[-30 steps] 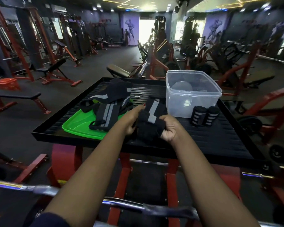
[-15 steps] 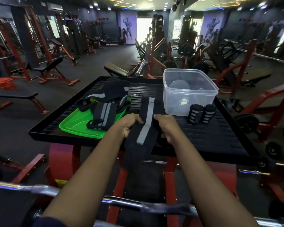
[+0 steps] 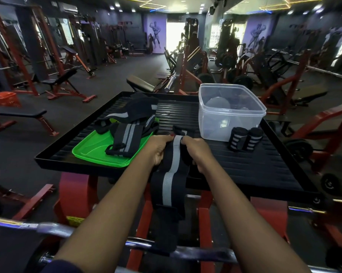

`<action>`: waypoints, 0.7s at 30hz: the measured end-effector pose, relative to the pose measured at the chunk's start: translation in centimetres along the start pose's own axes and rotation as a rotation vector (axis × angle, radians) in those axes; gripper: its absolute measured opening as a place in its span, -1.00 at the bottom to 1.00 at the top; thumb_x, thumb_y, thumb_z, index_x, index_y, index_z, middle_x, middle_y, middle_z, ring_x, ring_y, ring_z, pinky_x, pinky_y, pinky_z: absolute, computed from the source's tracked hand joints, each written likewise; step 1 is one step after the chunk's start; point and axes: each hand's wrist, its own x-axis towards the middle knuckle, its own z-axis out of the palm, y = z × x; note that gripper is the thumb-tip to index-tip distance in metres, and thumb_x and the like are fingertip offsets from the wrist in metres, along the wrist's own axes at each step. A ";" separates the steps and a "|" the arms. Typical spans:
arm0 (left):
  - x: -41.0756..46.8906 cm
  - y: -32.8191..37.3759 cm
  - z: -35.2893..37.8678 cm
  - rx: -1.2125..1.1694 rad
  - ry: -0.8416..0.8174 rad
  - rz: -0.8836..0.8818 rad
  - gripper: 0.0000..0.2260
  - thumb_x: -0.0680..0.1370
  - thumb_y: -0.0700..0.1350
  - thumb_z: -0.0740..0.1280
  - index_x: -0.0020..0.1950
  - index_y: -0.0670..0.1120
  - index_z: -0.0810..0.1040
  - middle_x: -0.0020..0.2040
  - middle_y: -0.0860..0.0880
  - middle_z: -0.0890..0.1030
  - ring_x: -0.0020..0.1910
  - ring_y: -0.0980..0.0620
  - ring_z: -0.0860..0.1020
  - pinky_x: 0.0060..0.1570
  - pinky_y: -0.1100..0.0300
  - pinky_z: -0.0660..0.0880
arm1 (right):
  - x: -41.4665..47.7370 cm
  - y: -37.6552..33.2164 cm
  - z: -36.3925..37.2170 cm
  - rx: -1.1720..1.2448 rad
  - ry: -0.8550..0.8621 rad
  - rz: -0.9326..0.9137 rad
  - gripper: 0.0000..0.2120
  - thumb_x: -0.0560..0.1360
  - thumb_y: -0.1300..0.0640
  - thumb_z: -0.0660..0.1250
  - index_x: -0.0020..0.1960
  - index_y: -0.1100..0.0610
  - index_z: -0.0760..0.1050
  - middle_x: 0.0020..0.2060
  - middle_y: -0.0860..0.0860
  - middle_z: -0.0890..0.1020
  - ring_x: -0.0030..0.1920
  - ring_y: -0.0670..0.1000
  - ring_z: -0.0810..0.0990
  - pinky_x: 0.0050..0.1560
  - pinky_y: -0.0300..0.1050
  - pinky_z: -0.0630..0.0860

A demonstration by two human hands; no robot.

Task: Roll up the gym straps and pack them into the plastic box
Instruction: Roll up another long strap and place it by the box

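Observation:
A black gym strap with a grey stripe (image 3: pixel 171 182) lies over the near edge of the black tray table (image 3: pixel 255 170) and hangs down toward me. My left hand (image 3: pixel 159 148) grips its left edge at the top. My right hand (image 3: pixel 195 152) grips its right edge opposite. A clear plastic box (image 3: pixel 230 113) stands open at the back right of the table. Two rolled straps (image 3: pixel 245 138) stand upright just in front of the box. Several unrolled straps (image 3: pixel 126 125) are piled on the green lid (image 3: pixel 95 150) at the left.
A steel barbell (image 3: pixel 57 230) crosses the view low down, between me and the table. The table rests on red steel supports (image 3: pixel 75 192). Benches and racks fill the gym floor behind and on both sides.
The strap was bunched between my hands; now it is stretched out flat and its free end has dropped lower over the table edge. Both hands have shifted slightly up the strap.

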 end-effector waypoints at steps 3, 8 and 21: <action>0.1 -0.1 -0.2 -0.011 -0.044 0.013 -0.88 0.55 -0.30 0.26 -0.11 -0.20 0.58 -0.22 -0.16 0.63 -0.37 -0.03 0.63 -0.32 0.14 0.59 | 0.3 -0.1 0.1 0.007 0.070 -0.004 -0.60 0.50 -0.20 0.23 -0.10 0.14 0.56 -0.15 0.05 0.62 -0.18 0.04 0.57 -0.25 -0.12 0.46; -0.4 0.1 -0.7 -0.015 -0.098 -0.076 -0.79 0.52 -0.27 0.17 -0.21 -0.21 0.58 -0.39 -0.11 0.63 -0.43 -0.04 0.60 -0.33 0.16 0.57 | 1.4 -0.3 0.2 0.020 0.134 0.001 -0.72 0.51 -0.06 0.29 -0.18 0.15 0.54 -0.13 0.11 0.64 -0.11 0.14 0.61 -0.13 0.00 0.54; 0.4 -0.4 -0.2 0.244 0.094 0.168 -0.88 0.53 -0.22 0.27 -0.06 -0.02 0.55 -0.18 -0.07 0.62 -0.25 0.01 0.54 -0.31 0.22 0.45 | 2.5 -0.4 1.4 0.003 0.063 0.038 -0.50 0.33 0.18 0.18 0.26 0.14 0.49 0.14 0.13 0.61 0.05 0.15 0.61 0.03 0.00 0.61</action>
